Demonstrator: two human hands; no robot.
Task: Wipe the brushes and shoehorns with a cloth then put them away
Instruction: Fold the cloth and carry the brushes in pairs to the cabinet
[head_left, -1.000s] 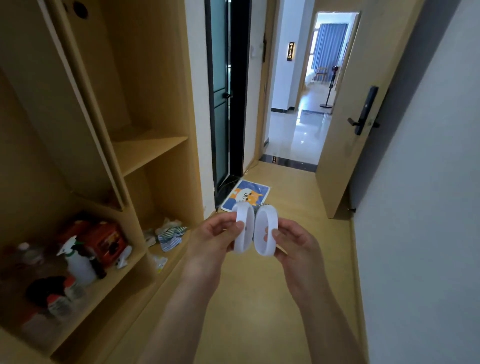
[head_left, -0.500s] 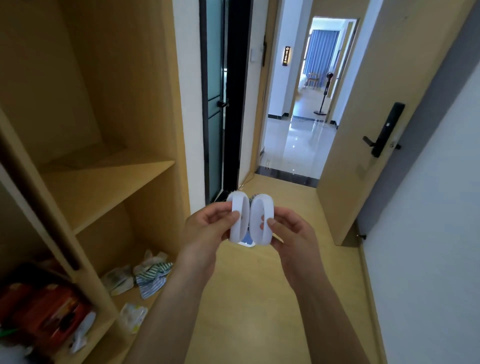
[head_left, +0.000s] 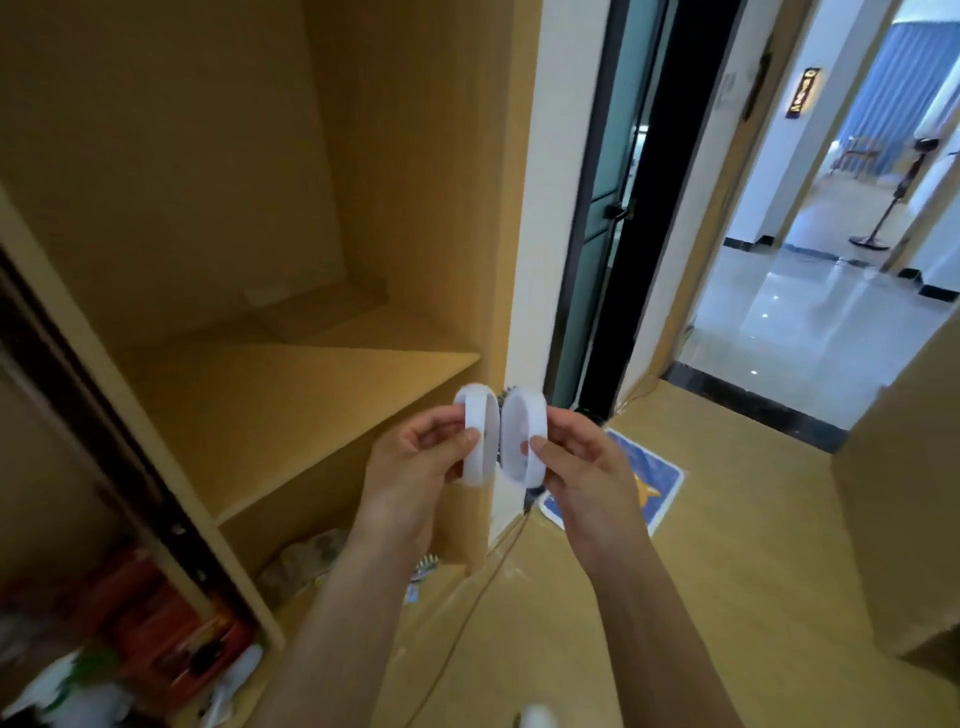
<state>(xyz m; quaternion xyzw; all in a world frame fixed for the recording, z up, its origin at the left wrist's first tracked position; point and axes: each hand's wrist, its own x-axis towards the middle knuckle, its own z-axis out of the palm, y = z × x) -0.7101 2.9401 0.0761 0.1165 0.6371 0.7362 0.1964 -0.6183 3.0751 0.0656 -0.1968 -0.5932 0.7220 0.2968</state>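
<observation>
Two white oval brushes are held upright side by side in front of me. My left hand (head_left: 415, 457) pinches the left brush (head_left: 478, 441) between thumb and fingers. My right hand (head_left: 576, 457) pinches the right brush (head_left: 524, 441) the same way. Dark bristles show between and behind the two at the top. The brushes hover just off the front right corner of a bare wooden shelf (head_left: 291, 410) in the open cabinet. No cloth is in view.
Below the shelf lie crumpled cloths and packets (head_left: 311, 561). Red boxes and a spray bottle (head_left: 156, 634) fill the lower left compartment. A thin cord (head_left: 483, 577) runs over the wood floor. A blue mat (head_left: 649, 483) lies by the dark doorway; a tiled hall opens beyond.
The view has swung left and closer to the cabinet. Both hands, still holding the brushes together, now sit by the shelf's front corner instead of over the hallway floor.
</observation>
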